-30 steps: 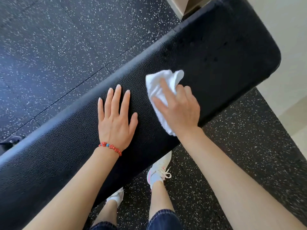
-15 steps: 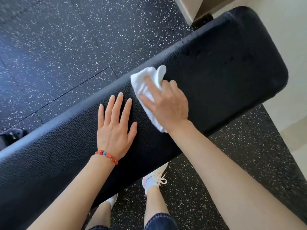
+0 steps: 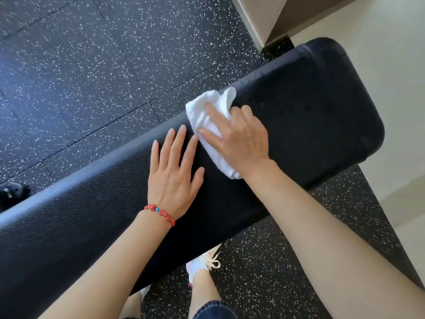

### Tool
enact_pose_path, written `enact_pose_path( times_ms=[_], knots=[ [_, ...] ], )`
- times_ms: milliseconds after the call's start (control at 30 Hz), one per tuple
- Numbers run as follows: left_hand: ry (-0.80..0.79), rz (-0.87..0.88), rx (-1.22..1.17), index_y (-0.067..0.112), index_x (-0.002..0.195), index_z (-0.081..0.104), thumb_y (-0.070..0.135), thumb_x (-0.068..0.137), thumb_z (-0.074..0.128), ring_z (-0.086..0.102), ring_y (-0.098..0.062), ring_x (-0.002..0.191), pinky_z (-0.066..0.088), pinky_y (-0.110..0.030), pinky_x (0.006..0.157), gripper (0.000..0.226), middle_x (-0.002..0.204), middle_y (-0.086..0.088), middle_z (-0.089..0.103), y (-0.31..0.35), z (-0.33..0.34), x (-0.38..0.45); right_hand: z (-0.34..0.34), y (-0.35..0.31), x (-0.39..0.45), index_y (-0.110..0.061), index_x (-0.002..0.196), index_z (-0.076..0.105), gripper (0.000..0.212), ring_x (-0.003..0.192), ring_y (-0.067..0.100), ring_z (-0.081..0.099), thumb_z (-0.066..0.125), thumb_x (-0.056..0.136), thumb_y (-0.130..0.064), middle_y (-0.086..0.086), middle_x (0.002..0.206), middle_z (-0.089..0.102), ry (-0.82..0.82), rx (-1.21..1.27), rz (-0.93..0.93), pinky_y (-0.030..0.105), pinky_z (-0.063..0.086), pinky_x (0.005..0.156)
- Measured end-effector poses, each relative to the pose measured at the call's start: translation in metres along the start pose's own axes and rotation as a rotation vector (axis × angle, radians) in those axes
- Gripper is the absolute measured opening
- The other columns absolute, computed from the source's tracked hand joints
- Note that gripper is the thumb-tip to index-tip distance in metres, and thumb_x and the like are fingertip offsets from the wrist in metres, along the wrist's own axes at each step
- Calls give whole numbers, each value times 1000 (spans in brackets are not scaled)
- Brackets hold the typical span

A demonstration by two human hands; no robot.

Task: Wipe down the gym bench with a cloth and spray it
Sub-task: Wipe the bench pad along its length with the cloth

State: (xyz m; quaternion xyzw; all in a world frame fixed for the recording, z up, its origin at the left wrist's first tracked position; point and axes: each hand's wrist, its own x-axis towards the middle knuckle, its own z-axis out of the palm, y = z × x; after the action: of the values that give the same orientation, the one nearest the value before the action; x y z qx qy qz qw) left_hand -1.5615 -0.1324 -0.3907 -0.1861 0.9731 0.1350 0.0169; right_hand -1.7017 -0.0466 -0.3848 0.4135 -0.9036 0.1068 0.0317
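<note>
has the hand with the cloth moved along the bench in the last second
Yes. The right hand and white cloth slid toward the left hand, which stayed flat on the bench; they now nearly touch.

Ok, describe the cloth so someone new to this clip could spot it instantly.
Find the long black padded bench running diagonally across the speckled floor. Near its far edge, the right hand presses a crumpled cloth onto the pad. It is the only white thing on the bench; the left hand beside it lies flat and bare.
</note>
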Motion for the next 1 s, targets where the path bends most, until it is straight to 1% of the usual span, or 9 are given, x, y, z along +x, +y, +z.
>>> enact_pose_path(
  times_ms=[100,167,233,367,500,567,733,900,1000],
  knots=[
    [2,-6,45,9,140,39,38,90,37,24,-32,137,8,-47,113,57,148,-16,32,2,5,6,-2,46,25,-10,86,69,27,59,32,56,66,76,-35,18,62,58,79,-70,102,31,46,40],
    [9,-4,62,10,140,38,38,90,37,23,-31,137,9,-47,113,57,148,-16,32,0,7,5,-8,83,44,-11,101,64,36,82,38,56,58,82,-41,23,84,60,28,-62,379,36,44,56],
    [10,0,65,10,140,37,38,90,37,22,-31,137,10,-48,113,58,149,-16,32,0,8,5,-4,101,45,-22,119,57,44,97,35,48,45,87,-50,20,99,58,-15,-50,510,37,35,64],
    [-10,-10,72,8,140,38,37,89,37,21,-31,137,12,-50,113,59,148,-17,32,1,7,6,-2,50,11,-16,119,58,45,82,33,53,36,91,-44,17,84,58,-28,-57,287,40,40,58],
    [-15,-14,60,6,138,40,36,88,37,24,-33,136,13,-52,112,58,146,-20,34,4,5,6,-8,42,-10,-18,111,66,43,56,24,48,51,86,-50,8,58,49,-16,-49,18,31,41,44],
    [0,-5,53,4,136,42,34,88,38,24,-34,135,12,-52,111,57,145,-21,36,7,2,8,-11,66,-3,-21,112,65,43,59,26,48,50,85,-51,9,59,49,-6,-95,78,31,38,43],
    [23,109,-14,6,138,37,33,89,39,21,-33,137,10,-49,113,56,147,-20,33,23,-5,39,-13,108,7,-24,126,54,47,78,34,48,50,87,-49,17,80,56,-15,-40,477,34,30,54],
    [-63,180,-19,6,140,37,34,90,36,24,-35,138,13,-52,112,57,148,-18,31,40,0,73,-15,59,-36,-18,113,64,42,56,24,42,42,91,-47,7,58,46,-15,-60,271,31,40,46],
    [-108,173,6,6,141,36,36,90,34,25,-34,138,16,-52,112,59,149,-17,30,42,4,75,-18,78,-37,-21,109,67,41,55,23,43,49,86,-49,7,57,45,2,-75,187,29,37,43]
  ],
)
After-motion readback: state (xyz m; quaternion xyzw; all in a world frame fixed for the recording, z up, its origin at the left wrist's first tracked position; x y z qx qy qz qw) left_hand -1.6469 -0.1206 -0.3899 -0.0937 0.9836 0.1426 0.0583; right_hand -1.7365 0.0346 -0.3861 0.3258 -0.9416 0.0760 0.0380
